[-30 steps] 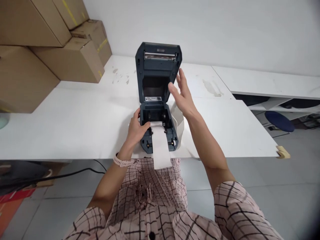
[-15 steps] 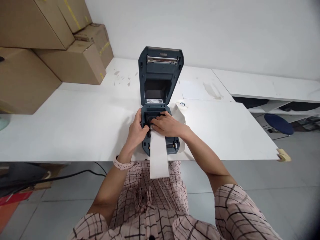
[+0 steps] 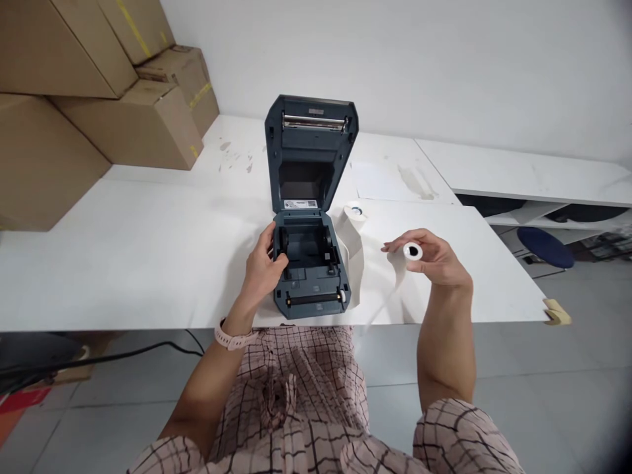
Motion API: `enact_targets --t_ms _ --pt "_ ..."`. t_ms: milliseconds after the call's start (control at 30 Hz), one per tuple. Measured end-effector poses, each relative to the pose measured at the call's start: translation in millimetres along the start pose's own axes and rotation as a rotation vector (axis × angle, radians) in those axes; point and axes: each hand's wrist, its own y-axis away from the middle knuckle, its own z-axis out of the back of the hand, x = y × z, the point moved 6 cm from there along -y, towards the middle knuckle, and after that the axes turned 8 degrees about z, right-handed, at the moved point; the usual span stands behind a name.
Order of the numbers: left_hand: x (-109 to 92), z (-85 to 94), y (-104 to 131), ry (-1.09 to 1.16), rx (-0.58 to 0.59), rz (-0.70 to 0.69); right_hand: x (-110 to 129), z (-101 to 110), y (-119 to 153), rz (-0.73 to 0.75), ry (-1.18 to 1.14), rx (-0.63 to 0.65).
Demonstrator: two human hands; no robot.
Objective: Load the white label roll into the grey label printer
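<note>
While steadying the open label printer (image 3: 316, 283) by the left side of the base, seems to be at the step of handling a paper roll (image 3: 407, 253) outside the machine. Has the left grip (image 3: 264, 266) closed on that side wall, with the thumb over the edge (bare, with a pale wristband (image 3: 231, 340) below). Holds the paper roll in the right grip (image 3: 437, 260), pinched between thumb and fingers, above the bench (image 3: 162, 257) and well apart from the printer, with a paper tail (image 3: 395, 271) dangling beneath, too blurred to trace to the end. With the lid (image 3: 313, 141) raised, leaves the roll holders (image 3: 326, 238) exposed to reach. For any next move, calls for a light pinch, control of the tail against creasing, and a firm left grip against shifting. Around these, note a second roll (image 3: 351, 220) with a blue core just beside the printer's right flank, and a folded paper strip (image 3: 356, 276) lying between printer and right grip, likely to catch on a low crossing. Farther off, see stacked cardboard boxes (image 3: 133, 125) and a blue stool (image 3: 546, 247), both out of the way
</note>
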Motion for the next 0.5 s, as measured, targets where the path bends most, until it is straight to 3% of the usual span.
enact_targets --t_ms 100,300,400,500 --pt "-1 0.3 0 -0.002 -0.006 0.003 -35 21 6 -0.184 0.052 -0.149" --pt "0 1.6 -1 -0.014 -0.021 0.009 -98 16 -12 -0.317 -0.012 -0.223" --pt "0 1.1 -2 -0.019 -0.023 0.006 -112 15 -12 -0.334 -0.057 -0.261" --pt "-2 0.5 0 -0.005 -0.017 -0.022 -105 22 -10 -0.324 -0.051 -0.254"
